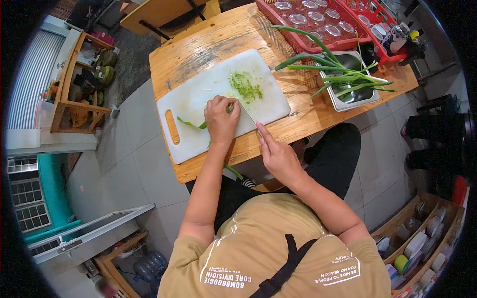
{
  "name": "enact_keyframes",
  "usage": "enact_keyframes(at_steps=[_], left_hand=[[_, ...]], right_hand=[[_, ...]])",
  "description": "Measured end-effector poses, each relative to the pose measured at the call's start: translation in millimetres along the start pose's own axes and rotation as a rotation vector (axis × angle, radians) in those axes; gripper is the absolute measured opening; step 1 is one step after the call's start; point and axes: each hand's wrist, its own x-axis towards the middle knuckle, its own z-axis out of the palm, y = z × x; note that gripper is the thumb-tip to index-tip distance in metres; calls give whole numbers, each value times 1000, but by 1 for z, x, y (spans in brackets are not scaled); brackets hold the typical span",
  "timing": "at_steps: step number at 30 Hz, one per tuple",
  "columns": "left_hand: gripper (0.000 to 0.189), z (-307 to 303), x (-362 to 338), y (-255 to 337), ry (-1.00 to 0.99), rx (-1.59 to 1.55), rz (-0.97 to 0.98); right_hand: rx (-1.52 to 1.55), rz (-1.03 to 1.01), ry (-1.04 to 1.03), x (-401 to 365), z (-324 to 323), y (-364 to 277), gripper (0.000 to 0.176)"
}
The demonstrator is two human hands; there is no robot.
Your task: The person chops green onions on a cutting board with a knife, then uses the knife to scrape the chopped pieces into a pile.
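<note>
My left hand [221, 116] is closed around green onion stalks, pressed down on a white cutting board [189, 99]. Leafy ends of the green onion [193, 123] stick out to the left of that hand, and one stalk hangs past the table edge. In my right hand [278, 154] is a knife [247, 113], its blade close beside my left fingertips. Just beyond the blade lies a loose pile of chopped green onion [245, 87]. A metal container [355, 101] on the right holds long whole green onions [343, 72].
Behind the metal container stands a red crate [343, 39] of upturned glasses, with a second red basket [392, 57] beside it. The wooden table [194, 54] ends just in front of my lap. A wooden shelf [62, 104] stands off to the left.
</note>
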Motion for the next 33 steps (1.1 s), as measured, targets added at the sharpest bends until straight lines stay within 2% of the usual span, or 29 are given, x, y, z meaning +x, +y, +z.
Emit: enact_keyframes(at_steps=[11,19,26,28,33], left_hand=[[14,3,-1,-1,9,5,-15],[13,2,-1,-1,7,13,-2],[13,2,-1,-2,15,15,6],[13,2,-1,0,10,17,5],[14,2,0,-2,7,21,2]], right_hand=[[52,-58,73,20,4,-4,49],[31,19,-40,13,-3,-4,50],[108,11,10,-5,-15,-2,50],[115,60,-27,4,-18,-10,49],[102,18,-2,23,-1,-6,49]])
